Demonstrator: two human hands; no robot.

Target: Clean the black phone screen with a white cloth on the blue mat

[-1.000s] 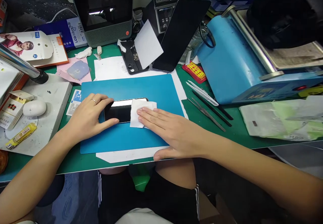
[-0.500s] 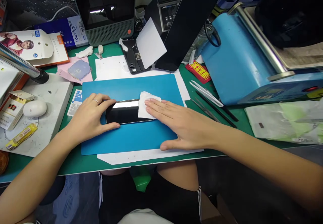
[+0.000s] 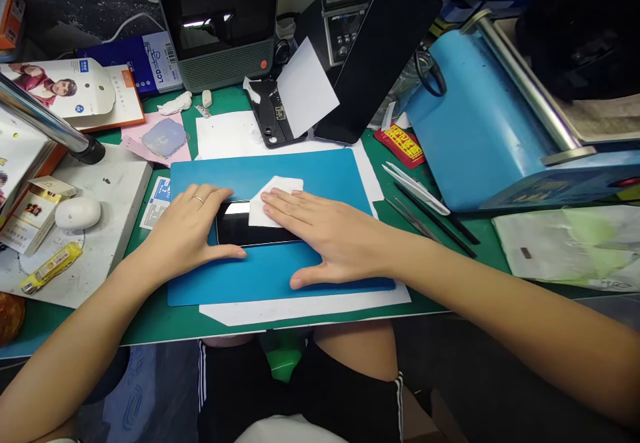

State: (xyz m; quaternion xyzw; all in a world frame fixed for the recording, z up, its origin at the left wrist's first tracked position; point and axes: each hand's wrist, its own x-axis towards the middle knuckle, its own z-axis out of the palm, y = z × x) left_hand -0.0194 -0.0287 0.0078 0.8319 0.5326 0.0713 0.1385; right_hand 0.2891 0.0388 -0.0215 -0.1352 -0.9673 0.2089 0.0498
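A phone (image 3: 233, 230) with a black glass face lies flat on the blue mat (image 3: 225, 276), bright light reflecting near its left end. My left hand (image 3: 187, 223) braces that end, fingers at the far edge and thumb along the near edge. On the phone's middle rests a folded white wipe (image 3: 260, 213). My right hand (image 3: 335, 233) presses this wipe down with straight, flat fingers, its thumb spread away towards me over the mat. The phone's right end is hidden under my right hand.
Tweezers (image 3: 415, 220) and several pen-like tools lie right of the mat, before a blue machine (image 3: 475, 123). Behind stand a dark tablet (image 3: 377, 63) and an opened phone body (image 3: 273, 113). At left, a white block (image 3: 120, 210) carries an earbud case (image 3: 79, 213) and yellow lighter (image 3: 51, 268).
My right hand has slid left along the phone, carrying the wipe with it and turning it slightly. My left hand stays at the phone's left end. The whole view has shifted a little.
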